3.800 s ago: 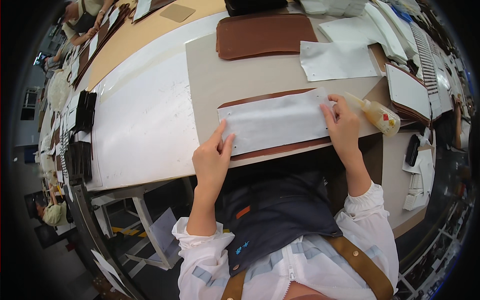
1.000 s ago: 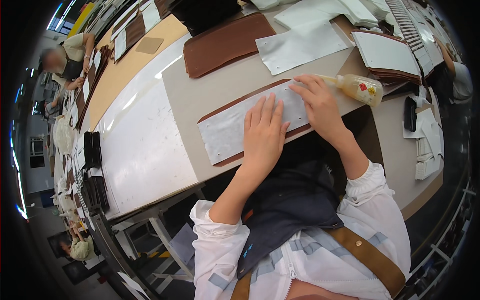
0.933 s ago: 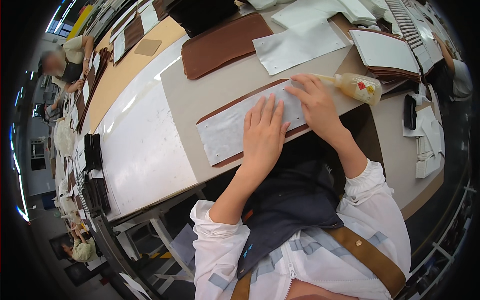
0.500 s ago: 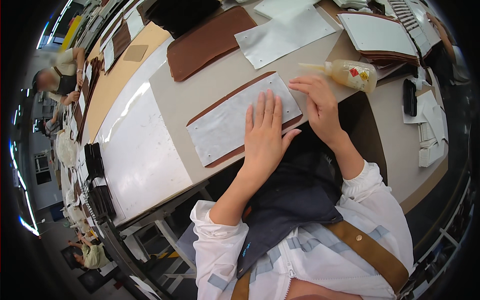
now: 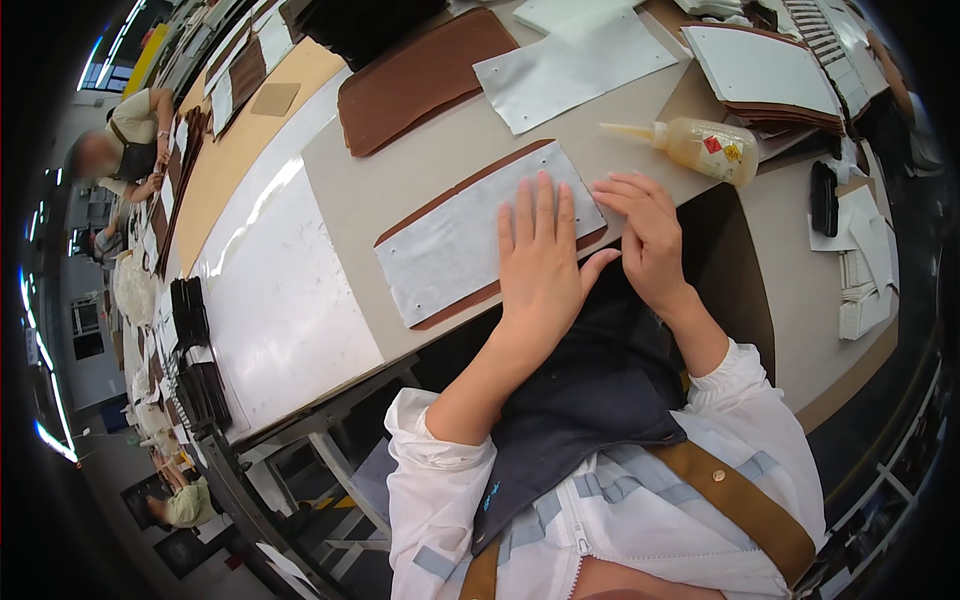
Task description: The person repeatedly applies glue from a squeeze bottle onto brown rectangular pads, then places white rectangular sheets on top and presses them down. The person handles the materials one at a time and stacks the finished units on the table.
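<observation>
I see my left hand spread flat on the white sheet, sheet lying on a brown leather strip at the table's near edge, right hand fingers together at the sheet's right end, possibly touching, glue bottle just beyond.

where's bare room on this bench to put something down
Bare tabletop between the brown panel and the white sheet under the left hand. Also the white board to its left. Crowded on the right: right hand, glue bottle, paper stacks.
</observation>
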Action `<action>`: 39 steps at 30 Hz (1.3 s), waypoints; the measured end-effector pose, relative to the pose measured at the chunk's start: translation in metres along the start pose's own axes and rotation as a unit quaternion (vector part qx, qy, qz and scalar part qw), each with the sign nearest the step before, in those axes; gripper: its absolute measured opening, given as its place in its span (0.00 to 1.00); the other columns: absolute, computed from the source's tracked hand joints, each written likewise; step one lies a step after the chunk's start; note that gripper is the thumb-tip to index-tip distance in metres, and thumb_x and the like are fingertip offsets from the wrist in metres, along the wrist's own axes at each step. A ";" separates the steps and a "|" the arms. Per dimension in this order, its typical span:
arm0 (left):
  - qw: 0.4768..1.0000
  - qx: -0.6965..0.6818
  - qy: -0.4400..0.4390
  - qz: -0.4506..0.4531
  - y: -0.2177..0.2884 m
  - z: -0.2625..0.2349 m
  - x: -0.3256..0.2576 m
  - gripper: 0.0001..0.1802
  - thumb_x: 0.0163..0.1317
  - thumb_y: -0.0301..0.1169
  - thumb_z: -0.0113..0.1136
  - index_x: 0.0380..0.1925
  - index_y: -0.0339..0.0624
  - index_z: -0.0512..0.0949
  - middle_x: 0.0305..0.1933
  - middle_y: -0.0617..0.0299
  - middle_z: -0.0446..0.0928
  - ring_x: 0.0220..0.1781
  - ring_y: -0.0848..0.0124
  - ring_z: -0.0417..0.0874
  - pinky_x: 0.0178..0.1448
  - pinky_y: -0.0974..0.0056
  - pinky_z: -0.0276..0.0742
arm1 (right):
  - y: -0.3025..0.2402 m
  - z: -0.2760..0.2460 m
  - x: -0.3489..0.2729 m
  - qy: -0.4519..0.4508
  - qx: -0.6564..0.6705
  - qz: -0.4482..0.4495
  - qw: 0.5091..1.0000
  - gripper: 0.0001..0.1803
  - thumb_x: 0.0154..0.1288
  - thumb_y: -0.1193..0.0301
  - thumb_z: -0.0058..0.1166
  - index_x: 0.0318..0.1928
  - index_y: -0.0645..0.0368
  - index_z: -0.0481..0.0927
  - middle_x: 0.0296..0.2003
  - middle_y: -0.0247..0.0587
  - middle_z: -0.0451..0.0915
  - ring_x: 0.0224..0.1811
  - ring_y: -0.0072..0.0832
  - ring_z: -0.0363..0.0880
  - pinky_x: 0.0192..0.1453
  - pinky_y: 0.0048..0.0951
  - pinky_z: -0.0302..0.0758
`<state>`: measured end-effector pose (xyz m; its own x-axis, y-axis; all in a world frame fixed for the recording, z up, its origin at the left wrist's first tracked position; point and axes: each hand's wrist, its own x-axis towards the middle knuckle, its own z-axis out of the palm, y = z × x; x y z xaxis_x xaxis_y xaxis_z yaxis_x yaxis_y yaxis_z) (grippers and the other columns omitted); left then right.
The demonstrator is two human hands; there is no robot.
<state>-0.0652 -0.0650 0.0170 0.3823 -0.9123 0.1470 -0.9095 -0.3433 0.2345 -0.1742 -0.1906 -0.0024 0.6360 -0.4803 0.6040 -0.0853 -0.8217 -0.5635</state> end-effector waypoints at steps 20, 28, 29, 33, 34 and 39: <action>0.977 -0.003 0.148 -0.154 -0.104 -0.056 -0.149 0.28 0.61 0.15 0.51 0.62 0.40 0.76 0.68 0.57 0.74 0.72 0.53 0.68 0.73 0.51 0.59 | -0.089 0.063 0.020 -0.206 0.135 -0.147 0.958 0.21 0.62 0.80 0.58 0.57 0.65 0.78 0.60 0.47 0.78 0.67 0.45 0.73 0.72 0.47 0.68; 0.980 0.001 0.151 -0.127 -0.105 -0.046 -0.151 0.31 0.56 0.13 0.51 0.62 0.42 0.77 0.71 0.60 0.72 0.74 0.53 0.66 0.76 0.47 0.54 | -0.094 0.088 0.015 -0.303 0.111 -0.189 0.928 0.21 0.65 0.73 0.60 0.58 0.63 0.79 0.63 0.46 0.75 0.71 0.42 0.67 0.76 0.46 0.64; 0.982 0.004 0.143 -0.127 -0.105 -0.045 -0.151 0.31 0.57 0.13 0.50 0.62 0.42 0.77 0.70 0.60 0.72 0.74 0.53 0.66 0.77 0.47 0.53 | -0.094 0.087 0.016 -0.306 0.108 -0.188 0.927 0.20 0.65 0.73 0.60 0.57 0.63 0.79 0.63 0.46 0.75 0.71 0.42 0.67 0.76 0.46 0.64; 0.985 0.018 0.123 -0.121 -0.106 -0.045 -0.151 0.30 0.57 0.14 0.50 0.61 0.44 0.78 0.69 0.62 0.74 0.75 0.54 0.66 0.78 0.47 0.49 | -0.095 0.086 0.017 -0.315 0.098 -0.190 0.925 0.20 0.66 0.73 0.60 0.57 0.64 0.79 0.64 0.46 0.75 0.72 0.42 0.67 0.76 0.45 0.64; 0.985 0.023 0.122 -0.119 -0.107 -0.046 -0.152 0.30 0.57 0.14 0.50 0.61 0.45 0.78 0.68 0.63 0.75 0.75 0.55 0.66 0.78 0.47 0.49 | -0.096 0.087 0.017 -0.308 0.097 -0.197 0.926 0.19 0.65 0.72 0.60 0.56 0.64 0.79 0.63 0.47 0.75 0.71 0.43 0.68 0.76 0.45 0.64; 0.988 0.042 0.114 -0.098 -0.112 -0.052 -0.152 0.29 0.57 0.15 0.51 0.60 0.45 0.79 0.66 0.64 0.77 0.74 0.57 0.67 0.79 0.47 0.48 | -0.096 0.084 0.017 -0.299 0.093 -0.213 0.926 0.20 0.64 0.71 0.61 0.56 0.66 0.79 0.62 0.49 0.76 0.70 0.44 0.70 0.75 0.45 0.65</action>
<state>-0.0129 0.1236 0.0186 0.5702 -0.7562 0.3211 -0.8213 -0.5341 0.2006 -0.0905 -0.0938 0.0142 0.8974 0.1759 0.4045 0.3681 -0.8040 -0.4671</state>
